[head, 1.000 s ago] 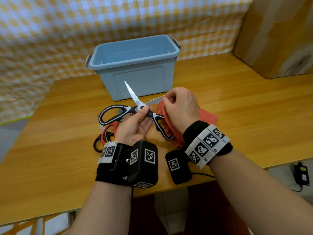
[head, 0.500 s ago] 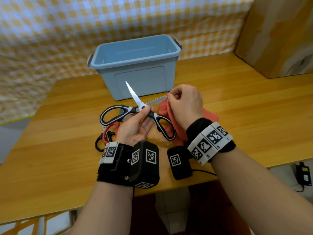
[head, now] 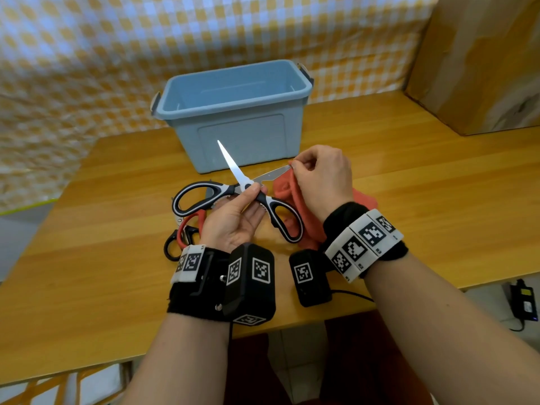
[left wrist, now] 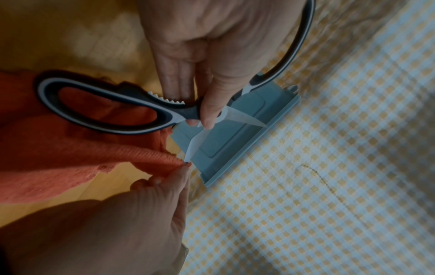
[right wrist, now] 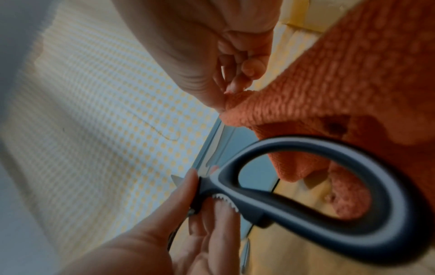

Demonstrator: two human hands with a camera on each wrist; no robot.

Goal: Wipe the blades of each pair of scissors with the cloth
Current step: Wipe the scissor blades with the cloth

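Note:
Black-and-white kitchen scissors (head: pixel 233 197) (left wrist: pixel 113 113) (right wrist: pixel 317 188) are held spread wide above the wooden table (head: pixel 438 200). My left hand (head: pixel 233 217) (left wrist: pixel 204 55) pinches them at the pivot between thumb and fingers. One blade (head: pixel 230 162) points up toward the bin. My right hand (head: pixel 318 179) (right wrist: pixel 212 65) pinches the orange cloth (head: pixel 292 194) (left wrist: pixel 58 158) (right wrist: pixel 341 83) around the tip of the other blade (head: pixel 271 174) (left wrist: pixel 193 147). The rest of the cloth hangs to the table. Red-and-black scissors (head: pixel 182 238) lie on the table behind my left wrist.
A light blue plastic bin (head: pixel 233 112) stands open just behind the scissors. A cardboard box (head: pixel 482 59) occupies the back right corner. A checked yellow curtain (head: pixel 146 39) hangs behind the table. A black charger (head: pixel 523 299) lies on the floor at right.
My right hand with the cloth has slid outward along the right blade toward its tip. The left hand and the scissors have stayed nearly still.

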